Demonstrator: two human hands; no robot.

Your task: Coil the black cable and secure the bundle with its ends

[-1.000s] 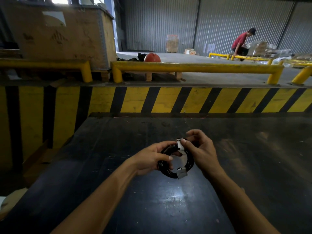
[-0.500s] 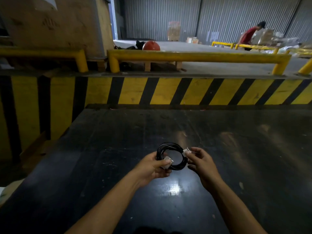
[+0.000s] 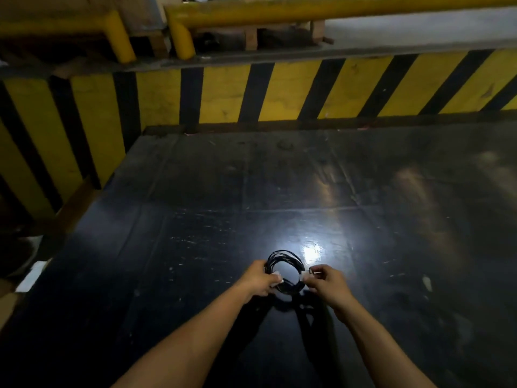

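The black cable (image 3: 284, 260) is wound into a small round coil of several loops, held low over the dark shiny platform (image 3: 195, 219). My left hand (image 3: 258, 278) grips the coil's left side, with a white connector (image 3: 277, 275) at its fingertips. My right hand (image 3: 326, 281) pinches the other white connector (image 3: 305, 275) on the coil's right side. The near part of the coil is hidden between the hands.
A yellow-and-black striped wall (image 3: 279, 93) borders the platform at the back and left. Yellow guard rails (image 3: 251, 15) run above it. A bright light reflection (image 3: 310, 252) lies just beyond the coil. A small pale scrap (image 3: 427, 282) lies to the right.
The view has tilted down and the hands have lowered the coil towards the platform. The hands have spread apart, one on each side of the coil, each at a white connector.
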